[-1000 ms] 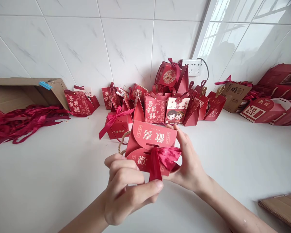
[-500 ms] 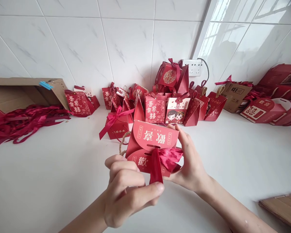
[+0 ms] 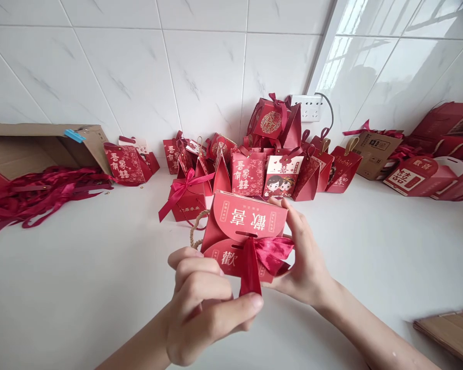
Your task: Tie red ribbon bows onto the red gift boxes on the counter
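Note:
A red gift box [image 3: 224,226] with gold lettering is held up above the white table, its top flaps facing me. Tied on its front is a dark red satin ribbon [image 3: 272,252], with one tail hanging down. My left hand [image 3: 204,306] pinches that tail's lower end between thumb and finger, its other fingers curled near the box's lower left. Gripping the box from its right side is my right hand [image 3: 303,252], thumb below and fingers toward the back edge. A twisted rope handle [image 3: 196,231] sticks out on the box's left.
Several finished red boxes [image 3: 249,174] stand along the tiled wall. On the left lie loose ribbons [image 3: 61,192] by an open carton [image 3: 42,139]. More red boxes [image 3: 420,177] are stacked at right, near a power strip [image 3: 306,108]. Cardboard [image 3: 451,331] lies at lower right.
The box and both hands have shifted very slightly to the right in view. My left hand keeps its pinch on the ribbon tail, and my right hand keeps its hold on the box.

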Motion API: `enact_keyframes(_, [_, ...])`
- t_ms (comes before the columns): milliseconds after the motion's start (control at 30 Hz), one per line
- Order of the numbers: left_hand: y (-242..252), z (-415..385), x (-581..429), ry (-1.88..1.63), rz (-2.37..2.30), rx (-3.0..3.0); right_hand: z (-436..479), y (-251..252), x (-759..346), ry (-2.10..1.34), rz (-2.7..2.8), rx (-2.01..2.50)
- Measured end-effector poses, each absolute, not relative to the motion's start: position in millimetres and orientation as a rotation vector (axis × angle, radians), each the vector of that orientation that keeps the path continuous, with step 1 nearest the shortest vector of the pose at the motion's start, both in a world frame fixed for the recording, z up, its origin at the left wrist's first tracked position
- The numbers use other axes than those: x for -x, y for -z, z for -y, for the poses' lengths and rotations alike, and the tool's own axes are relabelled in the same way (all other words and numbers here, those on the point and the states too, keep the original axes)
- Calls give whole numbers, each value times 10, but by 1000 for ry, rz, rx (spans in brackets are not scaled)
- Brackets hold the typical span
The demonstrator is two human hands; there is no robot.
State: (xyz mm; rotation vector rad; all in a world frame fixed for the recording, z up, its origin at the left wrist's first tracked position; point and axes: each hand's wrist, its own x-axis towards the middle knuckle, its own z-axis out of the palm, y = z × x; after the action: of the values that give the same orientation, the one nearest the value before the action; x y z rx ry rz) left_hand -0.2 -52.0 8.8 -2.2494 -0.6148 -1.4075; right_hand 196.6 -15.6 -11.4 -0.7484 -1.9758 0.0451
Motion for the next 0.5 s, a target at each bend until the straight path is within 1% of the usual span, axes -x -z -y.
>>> enact_keyframes(500, [-84,514,-26,1438,611,2228,154,131,-1956,-60,1964,742])
